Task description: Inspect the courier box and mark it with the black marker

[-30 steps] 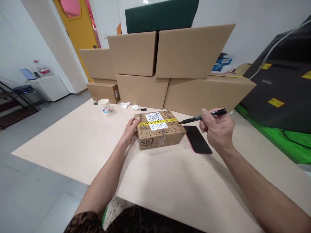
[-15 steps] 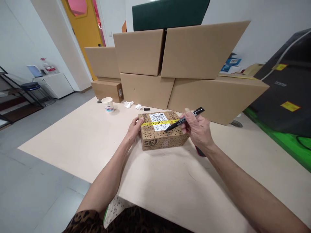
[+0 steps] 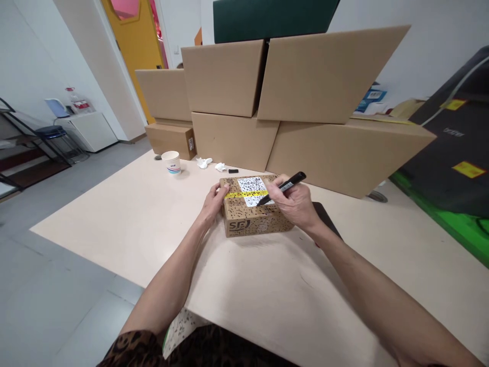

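Note:
A small cardboard box (image 3: 239,213) printed with black marks lies on the table, with a white label (image 3: 248,185) and a strip of yellow tape (image 3: 244,194) across its top. My left hand (image 3: 214,202) grips the box at its left edge, thumb near the top corner and fingers along the side. In my right hand (image 3: 296,202) is a black marker (image 3: 287,184), pinched and slanted, its tip at the label's lower edge. The marker's black cap (image 3: 233,171) lies apart on the table behind the box.
Large cardboard boxes (image 3: 229,76) are stacked at the back, a dark green box (image 3: 271,20) on top. A paper cup (image 3: 171,162) and crumpled tissues (image 3: 204,162) stand at back left. A dark flat object (image 3: 325,218) lies partly under my right wrist.
My right hand has shifted left with the marker, and the tip has moved from the box's speckled top to the label's lower edge. My left hand stays on the box.

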A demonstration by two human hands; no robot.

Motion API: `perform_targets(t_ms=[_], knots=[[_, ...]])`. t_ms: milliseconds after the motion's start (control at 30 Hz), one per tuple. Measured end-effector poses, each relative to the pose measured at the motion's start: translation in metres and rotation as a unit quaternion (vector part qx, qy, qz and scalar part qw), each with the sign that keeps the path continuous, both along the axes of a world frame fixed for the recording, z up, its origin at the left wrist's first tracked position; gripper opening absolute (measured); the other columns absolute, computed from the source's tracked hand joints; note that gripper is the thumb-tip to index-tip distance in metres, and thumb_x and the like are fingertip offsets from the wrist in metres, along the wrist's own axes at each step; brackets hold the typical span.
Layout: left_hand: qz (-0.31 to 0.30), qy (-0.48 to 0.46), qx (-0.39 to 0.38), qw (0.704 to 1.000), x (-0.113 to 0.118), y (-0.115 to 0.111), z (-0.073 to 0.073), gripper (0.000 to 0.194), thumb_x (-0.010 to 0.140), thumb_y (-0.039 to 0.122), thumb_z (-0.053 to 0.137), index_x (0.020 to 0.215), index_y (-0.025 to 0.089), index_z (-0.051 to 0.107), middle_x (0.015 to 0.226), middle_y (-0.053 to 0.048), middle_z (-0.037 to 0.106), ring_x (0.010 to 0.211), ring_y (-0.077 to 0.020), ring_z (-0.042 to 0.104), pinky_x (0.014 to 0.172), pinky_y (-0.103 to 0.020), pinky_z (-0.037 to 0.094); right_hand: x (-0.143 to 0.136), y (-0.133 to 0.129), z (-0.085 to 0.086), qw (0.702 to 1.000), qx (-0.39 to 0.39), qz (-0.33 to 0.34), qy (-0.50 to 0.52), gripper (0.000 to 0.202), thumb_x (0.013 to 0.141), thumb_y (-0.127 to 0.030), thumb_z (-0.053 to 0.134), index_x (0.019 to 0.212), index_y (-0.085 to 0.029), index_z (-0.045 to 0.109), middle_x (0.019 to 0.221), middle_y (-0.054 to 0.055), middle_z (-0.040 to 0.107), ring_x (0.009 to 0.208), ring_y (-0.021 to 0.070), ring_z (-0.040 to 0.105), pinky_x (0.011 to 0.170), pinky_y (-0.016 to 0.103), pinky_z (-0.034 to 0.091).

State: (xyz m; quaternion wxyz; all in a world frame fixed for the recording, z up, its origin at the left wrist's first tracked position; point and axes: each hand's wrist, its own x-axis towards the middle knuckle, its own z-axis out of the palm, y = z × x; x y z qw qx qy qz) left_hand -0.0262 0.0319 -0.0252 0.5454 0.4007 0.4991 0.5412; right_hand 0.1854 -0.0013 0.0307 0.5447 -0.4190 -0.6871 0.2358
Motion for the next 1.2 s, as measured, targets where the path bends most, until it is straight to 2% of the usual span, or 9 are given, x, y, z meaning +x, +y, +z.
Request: perform_targets(t_ms=[200, 433, 600, 767, 833, 933, 1067, 1200], knots=[[0.008, -0.001, 0.0, 1.0, 0.001, 0.0, 0.0, 0.059, 0.081, 0.056, 0.083, 0.123, 0.018, 0.066, 0.122, -0.014, 0.077, 0.113, -0.0292, 0.074, 0.094, -0.039, 0.057, -0.005, 0.006, -0.015, 0.998, -0.039, 0.027, -0.047, 0.047, 0.091, -0.054, 0.064, 0.059, -0.023, 0.05, 0.056, -0.004, 0.044, 0.055, 0.013, 0.041, 0.055, 0.029, 0.033], [0.008, -0.008, -0.004, 1.0, 0.001, 0.0, 0.001, 0.059, 0.082, 0.054, 0.082, 0.127, 0.019, 0.065, 0.123, -0.014, 0.078, 0.113, -0.0288, 0.074, 0.095, -0.038, 0.057, 0.003, 0.01, -0.019, 0.999, -0.028, -0.027, 0.002, 0.046, 0.089, -0.057, 0.064, 0.06, -0.024, 0.05, 0.056, -0.003, 0.046, 0.057, 0.0138, 0.042, 0.058, 0.029, 0.036], [0.01, -0.002, 0.0, 1.0, 0.001, 0.0, 0.0, 0.058, 0.083, 0.054, 0.082, 0.127, 0.019, 0.066, 0.122, -0.013, 0.078, 0.112, -0.0283, 0.074, 0.095, -0.037, 0.058, 0.005, 0.011, -0.022, 0.998, -0.04, 0.007, -0.048, 0.042, 0.09, -0.049, 0.063, 0.059, -0.024, 0.048, 0.055, -0.004, 0.045, 0.056, 0.0129, 0.042, 0.056, 0.028, 0.033], [0.009, 0.006, -0.001, 1.0, 0.001, 0.001, -0.002, 0.059, 0.083, 0.054, 0.081, 0.128, 0.019, 0.065, 0.12, -0.013, 0.078, 0.111, -0.0288, 0.074, 0.095, -0.038, 0.057, 0.005, 0.011, -0.024, 0.998, -0.012, -0.053, 0.025, 0.04, 0.087, -0.048, 0.061, 0.058, -0.025, 0.046, 0.057, -0.003, 0.045, 0.056, 0.0129, 0.041, 0.056, 0.028, 0.035], [0.008, 0.011, 0.002, 1.0, 0.001, 0.002, -0.003, 0.06, 0.082, 0.056, 0.081, 0.127, 0.02, 0.066, 0.119, -0.013, 0.078, 0.11, -0.0286, 0.075, 0.094, -0.038, 0.057, 0.006, 0.011, -0.026, 0.997, -0.013, -0.076, 0.014, 0.039, 0.086, -0.048, 0.061, 0.058, -0.025, 0.047, 0.055, -0.004, 0.044, 0.055, 0.0128, 0.041, 0.055, 0.028, 0.034], [0.01, 0.008, 0.003, 1.0, 0.001, 0.002, -0.004, 0.062, 0.08, 0.057, 0.083, 0.127, 0.02, 0.066, 0.117, -0.012, 0.078, 0.108, -0.0281, 0.075, 0.094, -0.038, 0.057, 0.006, 0.01, -0.028, 0.995, -0.032, -0.087, -0.029, 0.037, 0.084, -0.048, 0.062, 0.058, -0.025, 0.048, 0.052, -0.004, 0.044, 0.052, 0.0127, 0.041, 0.053, 0.028, 0.031], [0.006, 0.011, 0.008, 1.0, 0.002, 0.002, -0.005, 0.064, 0.079, 0.059, 0.084, 0.127, 0.02, 0.067, 0.113, -0.012, 0.078, 0.105, -0.0278, 0.075, 0.093, -0.038, 0.057, 0.006, 0.01, -0.028, 0.994, -0.007, -0.112, 0.017, 0.04, 0.085, -0.05, 0.06, 0.057, -0.026, 0.045, 0.051, -0.004, 0.04, 0.052, 0.013, 0.038, 0.052, 0.028, 0.032], [0.009, 0.013, 0.004, 1.0, 0.002, 0.003, -0.005, 0.063, 0.08, 0.057, 0.083, 0.129, 0.021, 0.067, 0.114, -0.011, 0.078, 0.104, -0.0277, 0.075, 0.091, -0.037, 0.058, 0.008, 0.011, -0.026, 0.996, -0.006, -0.087, 0.005, 0.042, 0.084, -0.05, 0.062, 0.056, -0.026, 0.043, 0.051, -0.005, 0.039, 0.051, 0.0122, 0.036, 0.051, 0.028, 0.031]])
